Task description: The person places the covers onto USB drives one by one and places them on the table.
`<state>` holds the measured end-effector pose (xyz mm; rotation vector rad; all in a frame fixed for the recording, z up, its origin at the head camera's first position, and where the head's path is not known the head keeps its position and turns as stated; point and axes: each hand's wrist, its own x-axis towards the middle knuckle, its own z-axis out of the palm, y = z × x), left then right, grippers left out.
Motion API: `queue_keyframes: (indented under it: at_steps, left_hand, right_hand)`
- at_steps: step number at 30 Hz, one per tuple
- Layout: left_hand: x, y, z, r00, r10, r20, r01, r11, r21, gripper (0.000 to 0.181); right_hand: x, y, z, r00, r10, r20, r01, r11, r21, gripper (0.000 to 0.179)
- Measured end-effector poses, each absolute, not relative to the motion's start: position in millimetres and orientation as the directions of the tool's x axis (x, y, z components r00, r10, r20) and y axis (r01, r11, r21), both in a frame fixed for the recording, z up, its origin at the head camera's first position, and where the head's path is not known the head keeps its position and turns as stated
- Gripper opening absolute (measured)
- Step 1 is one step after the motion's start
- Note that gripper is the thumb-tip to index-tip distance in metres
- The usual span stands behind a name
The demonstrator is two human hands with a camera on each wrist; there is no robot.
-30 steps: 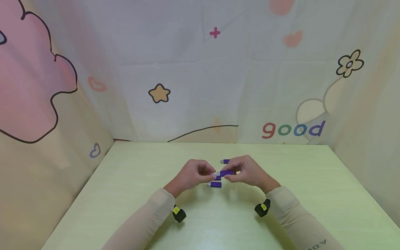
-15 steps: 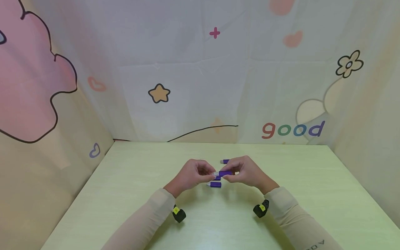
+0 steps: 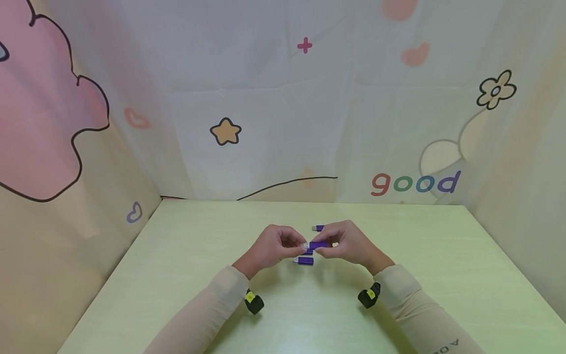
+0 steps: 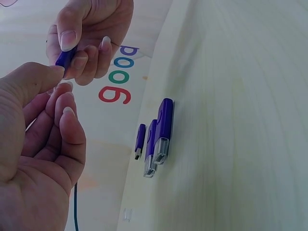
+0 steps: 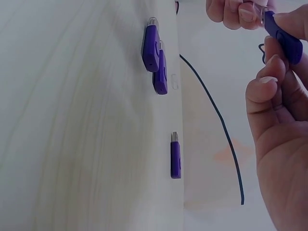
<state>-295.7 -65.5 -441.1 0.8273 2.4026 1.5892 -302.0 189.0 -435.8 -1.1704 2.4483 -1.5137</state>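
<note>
Patterned cloth (image 3: 256, 157) backs the pale tabletop (image 3: 309, 314), above which the left hand (image 3: 273, 246) and right hand (image 3: 349, 244) have barely shifted over the last second, so the handling looks unfinished. Between them is a purple USB stick (image 3: 318, 245), right fingers pinching its body, left fingers its pale end; three other sticks (image 3: 305, 261) lie below.

- a tan star (image 3: 225, 132) with a dark outline, printed on a pale cloth (image 3: 265, 64)
- a small pink plus sign (image 3: 304, 45), above the star and to its right
- a large pink cloud shape (image 3: 40, 108), far left of the star
- a pink heart outline (image 3: 137, 119), nearer the star on that side
- a flower (image 3: 495, 91), far right of the star
- the colourful word "good" (image 3: 418, 184), lower right of the star
- a pale yellow-green table (image 3: 309, 319), below the star
</note>
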Motion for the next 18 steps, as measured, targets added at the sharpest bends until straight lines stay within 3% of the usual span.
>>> queue_keyframes:
  at_steps: [18]
  left_hand:
    - [-296.8,-68.2,-441.1,-0.838,0.508,0.198,0.380,0.283,0.881,0.013]
  right_hand:
    - [-304.0,181.0,-436.3,-0.712,-0.603,0.359,-0.585,0.229,-0.778,0.017]
